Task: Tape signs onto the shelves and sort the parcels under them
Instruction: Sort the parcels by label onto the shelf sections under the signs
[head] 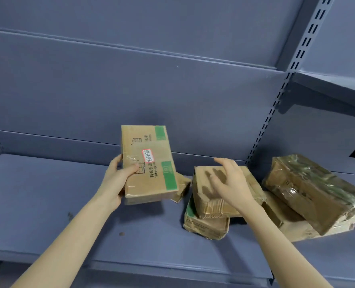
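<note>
Sorting's barely starting: left hand (118,181) is gripping a labelled parcel (151,173), fingers clamped on it; right hand (229,181) is hovering over a crumpled parcel (213,205) w/ fingers apart (no signs showing).

The shelf (47,204) and its slotted upright (284,84) look like matt blue-grey painted metal. The parcels are brown cardboard: the labelled box (149,163) smooth with clear tape, the dented box (224,190) creased, the wrapped box (313,190) under glossy, wrinkled tape.
</note>
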Demonstrator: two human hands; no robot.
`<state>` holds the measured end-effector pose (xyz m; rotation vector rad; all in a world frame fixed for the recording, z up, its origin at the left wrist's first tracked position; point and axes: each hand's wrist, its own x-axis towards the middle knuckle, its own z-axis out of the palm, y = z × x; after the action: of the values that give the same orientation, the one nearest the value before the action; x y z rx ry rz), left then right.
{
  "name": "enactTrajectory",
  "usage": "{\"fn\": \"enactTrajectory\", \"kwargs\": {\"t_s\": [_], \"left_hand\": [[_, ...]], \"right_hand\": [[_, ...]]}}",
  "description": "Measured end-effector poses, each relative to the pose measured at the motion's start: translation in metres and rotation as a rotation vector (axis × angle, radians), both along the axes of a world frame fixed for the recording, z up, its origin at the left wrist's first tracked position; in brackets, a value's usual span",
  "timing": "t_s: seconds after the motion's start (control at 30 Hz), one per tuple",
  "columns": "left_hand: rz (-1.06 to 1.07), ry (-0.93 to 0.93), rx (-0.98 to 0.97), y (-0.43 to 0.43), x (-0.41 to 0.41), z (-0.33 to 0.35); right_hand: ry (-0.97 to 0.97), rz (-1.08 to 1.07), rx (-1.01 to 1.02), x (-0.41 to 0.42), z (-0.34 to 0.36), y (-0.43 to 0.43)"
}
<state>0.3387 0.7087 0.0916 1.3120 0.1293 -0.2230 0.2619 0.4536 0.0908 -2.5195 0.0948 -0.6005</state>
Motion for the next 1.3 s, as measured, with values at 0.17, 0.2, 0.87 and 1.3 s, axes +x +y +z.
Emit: {"fn": "enactTrajectory", "kwargs": {"t_s": [0.17, 0.2, 0.87, 1.3], "left_hand": [[-0.010, 0.211, 0.084, 0.017, -0.006, -0.054], [-0.006, 0.222, 0.094, 0.019, -0.006, -0.061], [0.036, -0.276, 1.158, -0.016, -0.019, -0.066], [-0.374, -0.622, 1.035, -0.090, -0.049, -0.051]], "right_hand": [[0.148, -0.205, -0.120, -0.016, -0.013, -0.033], [0.169, -0.239, -0.120, -0.020, -0.014, -0.040], [0.393, -0.410, 0.308, -0.035, -0.009, -0.060], [0.262, -0.438, 0.372, -0.035, -0.011, -0.048]]}}
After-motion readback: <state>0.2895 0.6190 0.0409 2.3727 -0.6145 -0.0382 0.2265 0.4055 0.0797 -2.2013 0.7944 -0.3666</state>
